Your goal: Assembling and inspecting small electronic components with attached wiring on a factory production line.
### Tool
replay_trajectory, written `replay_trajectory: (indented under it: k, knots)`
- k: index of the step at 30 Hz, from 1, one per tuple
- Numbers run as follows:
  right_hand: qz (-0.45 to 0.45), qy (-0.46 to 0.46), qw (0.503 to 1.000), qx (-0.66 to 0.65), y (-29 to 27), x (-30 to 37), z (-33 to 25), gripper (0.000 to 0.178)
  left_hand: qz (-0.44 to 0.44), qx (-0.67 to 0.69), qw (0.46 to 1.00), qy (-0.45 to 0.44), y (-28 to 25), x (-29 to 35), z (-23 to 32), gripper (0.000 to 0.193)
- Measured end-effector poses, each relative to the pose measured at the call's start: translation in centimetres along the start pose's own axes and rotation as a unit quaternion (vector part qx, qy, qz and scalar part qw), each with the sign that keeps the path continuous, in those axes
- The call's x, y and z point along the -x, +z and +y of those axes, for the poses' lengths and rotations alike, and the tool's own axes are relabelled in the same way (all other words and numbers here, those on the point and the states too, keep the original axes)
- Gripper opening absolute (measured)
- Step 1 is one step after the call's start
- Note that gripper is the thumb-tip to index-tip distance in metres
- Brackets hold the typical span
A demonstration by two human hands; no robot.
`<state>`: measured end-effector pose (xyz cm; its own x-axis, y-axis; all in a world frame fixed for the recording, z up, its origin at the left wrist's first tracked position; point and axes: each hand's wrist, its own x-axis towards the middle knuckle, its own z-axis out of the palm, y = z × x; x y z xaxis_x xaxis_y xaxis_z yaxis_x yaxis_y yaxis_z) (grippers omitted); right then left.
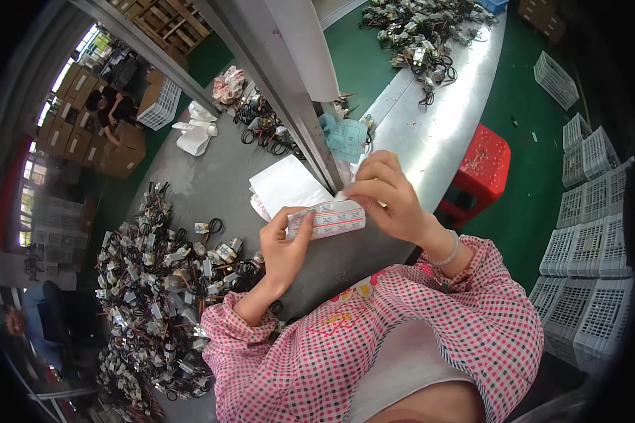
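Note:
My left hand (pixel 283 247) is closed on a strip of printed labels (pixel 337 219), white with red lines, its thumb lying on the printed face. Just above the strip's far edge, my right hand (pixel 394 201) pinches a small white label (pixel 341 197) between thumb and fingertips, close to a metal post (pixel 310 134). Whether that label still touches the strip, I cannot tell. Behind the strip, a stack of white paper sheets (pixel 286 185) lies on the grey tabletop. A pale green tag (pixel 348 139) hangs by the post.
Left of me, a large heap of small electrical parts with black cables (pixel 155 296) covers the table. Another such pile (pixel 430 35) lies on the metal counter (pixel 430 134). A red stool (pixel 483 162) and stacked white crates (pixel 585 240) stand at right. A person (pixel 109 113) bends over cartons far left.

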<state>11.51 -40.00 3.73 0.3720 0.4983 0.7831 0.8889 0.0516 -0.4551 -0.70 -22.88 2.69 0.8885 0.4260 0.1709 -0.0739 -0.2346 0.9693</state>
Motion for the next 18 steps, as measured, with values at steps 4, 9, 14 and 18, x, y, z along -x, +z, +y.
replay_trajectory:
  k: [4,9,14,18]
  knots:
    - [-0.085,-0.003,0.996,-0.016,0.7,-1.3,-1.4,0.041,-0.021,-0.037,0.997,0.057,0.2,-0.1,-0.1,0.008]
    - [-0.115,0.010,0.993,-0.039,0.5,-1.3,-2.1,0.046,-0.024,-0.071,0.991,0.115,0.3,0.0,0.4,0.008]
    - [-0.102,0.038,0.990,-0.088,0.8,-0.4,-1.7,0.043,-0.048,-0.103,0.989,0.097,0.3,0.3,0.4,0.007]
    - [-0.103,0.077,0.980,-0.154,0.8,-0.3,-1.7,0.047,-0.045,-0.118,0.988,0.091,0.3,0.3,0.3,0.007]
